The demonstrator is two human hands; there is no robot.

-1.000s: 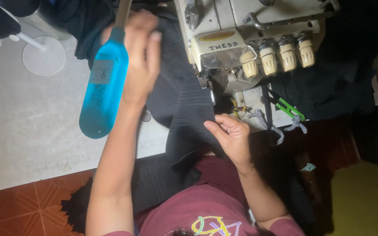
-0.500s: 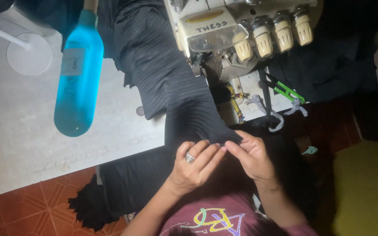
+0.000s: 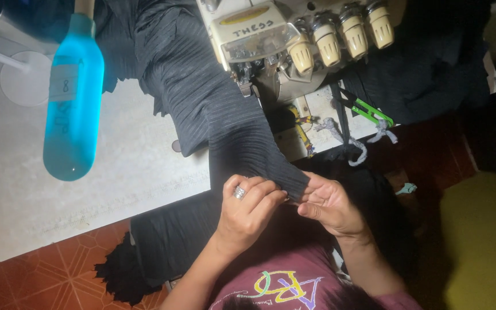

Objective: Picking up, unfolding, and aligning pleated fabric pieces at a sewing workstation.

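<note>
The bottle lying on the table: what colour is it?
Bright translucent blue bottle, with a pale label; clearest in the head view.

a pale paper label (image 3: pixel 67 83) sits on the blue bottle (image 3: pixel 74 109), upper left. a yellow oval label (image 3: pixel 252 15) tops the sewing machine (image 3: pixel 294 40).

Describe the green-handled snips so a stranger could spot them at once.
Start at the cream sewing machine at the top of the white table. Just to its lower right, near the table's edge, lie the small thread snips. Their bright green handles stand out from the dark fabric.
</note>
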